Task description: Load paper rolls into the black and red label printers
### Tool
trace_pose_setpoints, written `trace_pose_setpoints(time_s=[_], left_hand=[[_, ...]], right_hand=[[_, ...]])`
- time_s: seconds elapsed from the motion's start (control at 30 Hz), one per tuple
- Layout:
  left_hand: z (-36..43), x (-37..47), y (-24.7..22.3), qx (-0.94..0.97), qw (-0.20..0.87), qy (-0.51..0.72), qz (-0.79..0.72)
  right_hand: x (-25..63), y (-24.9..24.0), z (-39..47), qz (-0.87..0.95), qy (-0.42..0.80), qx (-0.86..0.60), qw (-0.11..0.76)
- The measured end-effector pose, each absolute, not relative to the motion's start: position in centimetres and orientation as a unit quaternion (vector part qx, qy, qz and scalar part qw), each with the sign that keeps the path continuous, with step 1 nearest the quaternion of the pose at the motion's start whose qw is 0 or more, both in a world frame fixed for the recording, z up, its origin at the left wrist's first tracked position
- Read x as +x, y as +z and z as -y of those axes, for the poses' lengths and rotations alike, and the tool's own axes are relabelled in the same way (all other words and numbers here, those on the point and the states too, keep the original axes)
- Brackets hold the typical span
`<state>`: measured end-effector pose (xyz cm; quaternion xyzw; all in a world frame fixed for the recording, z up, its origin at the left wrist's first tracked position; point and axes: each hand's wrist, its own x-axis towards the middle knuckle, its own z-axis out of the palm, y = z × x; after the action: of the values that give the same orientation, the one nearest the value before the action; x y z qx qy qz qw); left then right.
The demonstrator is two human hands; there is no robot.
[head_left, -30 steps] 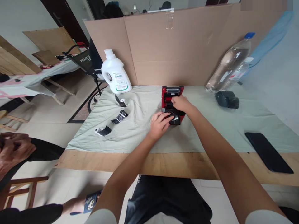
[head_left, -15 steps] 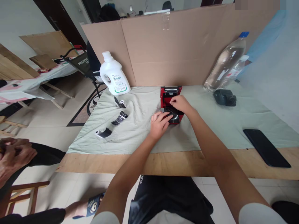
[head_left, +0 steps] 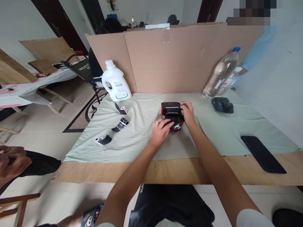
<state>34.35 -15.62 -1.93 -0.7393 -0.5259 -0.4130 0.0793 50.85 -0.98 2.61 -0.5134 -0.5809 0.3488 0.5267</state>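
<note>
A small red and black device (head_left: 170,107) stands on the cloth in front of me, its dark lid partly lowered. My left hand (head_left: 161,130) lies with spread fingers on the black front part of the device, beside a shiny dark film (head_left: 177,126). At the right edge of the lid is my right hand (head_left: 188,114), its fingertips against the lid's side. Whether those fingers pinch the edge is hard to tell. Three small rolls with dark strips lie to the left: one at the back (head_left: 122,110), one in the middle (head_left: 120,125), one nearer (head_left: 103,140).
A white jug (head_left: 116,82) stands back left before a cardboard panel (head_left: 170,63). Clear bottles (head_left: 222,74), a black wrapped object (head_left: 222,105) and a phone (head_left: 263,154) are on the right. Another person's hands (head_left: 14,164) show at far left.
The device's lid has swung down from its raised position. My right hand has moved from inside the device to the lid's right edge. My left hand stays at the front part.
</note>
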Motion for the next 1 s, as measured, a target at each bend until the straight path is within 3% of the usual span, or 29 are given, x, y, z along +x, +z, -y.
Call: trace_pose_setpoints(time_s=[0.2,0.5,0.8,1.0], left_hand=[[15.5,34.5,-1.6,-0.728,0.058,-0.417,0.541],[13.9,33.0,-1.6,-0.694,-0.038,-0.402,0.596],[13.9,33.1,-1.0,-0.694,-0.037,-0.390,0.604],[13.5,32.6,-0.8,-0.698,-0.019,-0.402,0.592]], right_hand=[[51.0,-0.9,3.0,0.525,0.487,-0.451,0.533],[50.8,-2.9,3.2,0.568,0.451,-0.412,0.552],[50.8,-2.6,2.1,0.495,0.489,-0.469,0.545],[50.7,-3.6,3.0,0.452,0.532,-0.380,0.606]])
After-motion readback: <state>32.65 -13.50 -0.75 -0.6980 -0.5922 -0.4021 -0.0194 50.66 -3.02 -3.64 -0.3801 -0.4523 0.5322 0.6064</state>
